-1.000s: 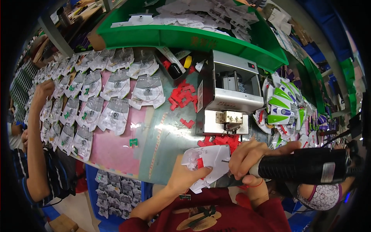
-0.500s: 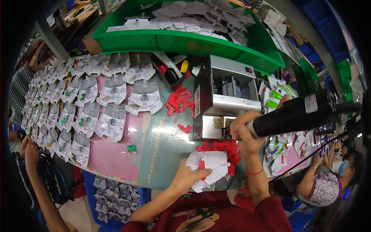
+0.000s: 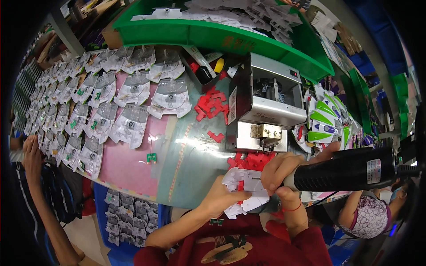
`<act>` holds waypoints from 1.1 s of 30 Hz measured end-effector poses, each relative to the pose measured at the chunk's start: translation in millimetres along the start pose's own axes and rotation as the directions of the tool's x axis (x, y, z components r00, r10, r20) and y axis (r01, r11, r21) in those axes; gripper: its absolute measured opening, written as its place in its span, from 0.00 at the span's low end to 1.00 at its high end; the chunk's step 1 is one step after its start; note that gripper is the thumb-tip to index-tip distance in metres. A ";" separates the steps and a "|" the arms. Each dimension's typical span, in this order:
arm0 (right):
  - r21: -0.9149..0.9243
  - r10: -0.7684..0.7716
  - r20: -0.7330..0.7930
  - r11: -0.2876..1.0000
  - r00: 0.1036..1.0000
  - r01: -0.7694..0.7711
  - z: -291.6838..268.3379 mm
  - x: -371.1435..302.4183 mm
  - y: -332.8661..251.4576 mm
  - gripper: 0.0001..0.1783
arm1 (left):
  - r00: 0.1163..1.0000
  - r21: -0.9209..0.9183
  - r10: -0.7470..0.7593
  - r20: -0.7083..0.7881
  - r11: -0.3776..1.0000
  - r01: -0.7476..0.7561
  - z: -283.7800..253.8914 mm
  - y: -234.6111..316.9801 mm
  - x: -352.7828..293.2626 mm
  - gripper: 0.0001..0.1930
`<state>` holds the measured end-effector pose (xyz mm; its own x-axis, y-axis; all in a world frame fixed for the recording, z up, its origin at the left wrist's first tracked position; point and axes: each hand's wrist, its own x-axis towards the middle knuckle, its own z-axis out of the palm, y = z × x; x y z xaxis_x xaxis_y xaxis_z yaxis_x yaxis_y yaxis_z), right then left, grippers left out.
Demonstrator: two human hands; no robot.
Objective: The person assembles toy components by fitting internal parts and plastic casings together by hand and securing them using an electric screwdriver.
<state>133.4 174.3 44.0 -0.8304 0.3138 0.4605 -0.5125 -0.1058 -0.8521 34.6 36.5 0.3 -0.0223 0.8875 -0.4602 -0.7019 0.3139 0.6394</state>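
In my left hand (image 3: pixel 217 197) is a white plastic shell (image 3: pixel 256 202), held over the near edge of the bench with the thumb across its face. A small red plastic piece (image 3: pixel 241 185) sits in the shell, partly under that thumb. My right hand (image 3: pixel 280 172) is wrapped round the front of a black electric screwdriver (image 3: pixel 348 170), which lies nearly level. Its thin bit points left over the shell's upper part; whether the tip touches is too small to tell. Just beyond the shell lies a heap of red pieces (image 3: pixel 252 160).
A silver screw feeder (image 3: pixel 275 113) stands beyond my hands, before a green bin (image 3: pixel 199 37) of white parts. Rows of white shells (image 3: pixel 133 88) fill the left. Loose red pieces (image 3: pixel 211 105) and a green circuit board (image 3: pixel 151 158) lie mid-bench. Green-white shells (image 3: pixel 326 119) are piled right.
My right hand has brought the screwdriver from the feeder's front down and toward me, so its bit is now over the shell. My left hand still holds the shell. The view has shifted slightly.
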 end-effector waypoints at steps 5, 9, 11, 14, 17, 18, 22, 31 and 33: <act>-0.101 -0.049 0.186 0.993 0.981 0.069 13.2 23.3 -17.8 0.47 | 0.998 0.063 -0.046 0.030 0.997 0.044 -2.1 0.7 -2.1 0.21; -0.095 -0.112 -0.076 0.990 0.991 0.105 21.8 17.4 -15.9 0.47 | 0.998 0.069 0.005 0.061 0.998 -0.010 2.2 4.6 -4.8 0.16; -0.188 -0.079 0.051 0.978 0.996 0.088 21.4 16.3 -16.2 0.52 | 0.996 0.058 0.014 0.087 0.998 -0.020 3.1 8.4 -5.0 0.16; -0.033 -0.101 -0.142 0.995 0.985 0.097 28.6 13.3 -14.8 0.45 | 0.994 0.098 -0.006 0.110 0.995 -0.004 3.8 12.2 -4.5 0.16; -0.149 -0.049 0.029 0.987 0.998 0.053 18.6 14.5 -15.5 0.47 | 0.992 0.176 0.035 0.118 0.983 -0.056 3.2 11.2 -1.4 0.17; -0.097 -0.047 0.014 0.994 0.999 0.048 15.0 8.2 -9.0 0.35 | 0.992 0.178 0.034 0.123 0.982 -0.056 4.6 12.7 -0.8 0.17; -0.138 -0.029 -0.078 0.990 0.997 0.018 20.5 17.4 -16.2 0.09 | 0.990 0.360 0.128 0.067 0.922 -0.143 7.9 13.7 1.7 0.17; -0.308 -0.227 -0.202 0.938 0.953 0.159 -23.0 17.6 -1.4 0.07 | 0.976 0.221 0.179 -0.128 0.964 -0.148 -2.2 3.3 4.7 0.20; -0.324 -0.214 -0.287 0.939 0.934 0.116 -21.7 19.1 3.5 0.07 | 0.973 0.167 0.175 -0.148 0.974 -0.150 -3.9 2.6 3.9 0.20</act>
<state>120.5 200.4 44.4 -0.6029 0.5861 0.5413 -0.5064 0.2432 -0.8273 29.9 39.4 -2.2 -0.2503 0.8689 -0.4271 -0.5618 0.2290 0.7949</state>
